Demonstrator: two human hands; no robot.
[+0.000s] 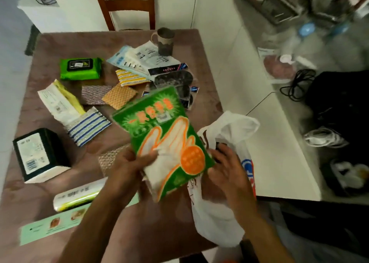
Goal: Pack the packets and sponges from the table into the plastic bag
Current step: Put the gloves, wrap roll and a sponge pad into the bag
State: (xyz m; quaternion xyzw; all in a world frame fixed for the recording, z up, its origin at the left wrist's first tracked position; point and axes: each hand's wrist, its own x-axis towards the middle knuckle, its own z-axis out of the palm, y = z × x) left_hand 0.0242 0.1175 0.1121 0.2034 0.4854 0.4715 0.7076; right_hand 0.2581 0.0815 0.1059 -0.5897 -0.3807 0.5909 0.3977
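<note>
My left hand grips the lower left edge of a green glove packet with orange print, held tilted above the table. My right hand holds the rim of the white plastic bag at the table's right front edge, right beside the packet's lower corner. On the brown table lie a green wipes pack, striped and patterned sponges, a white-yellow packet, and several flat packets.
A black-and-white box sits at the left front, with a white roll and a pale green leaflet before it. A mug stands at the back, a wooden chair behind. Black bags and cables lie on the floor to the right.
</note>
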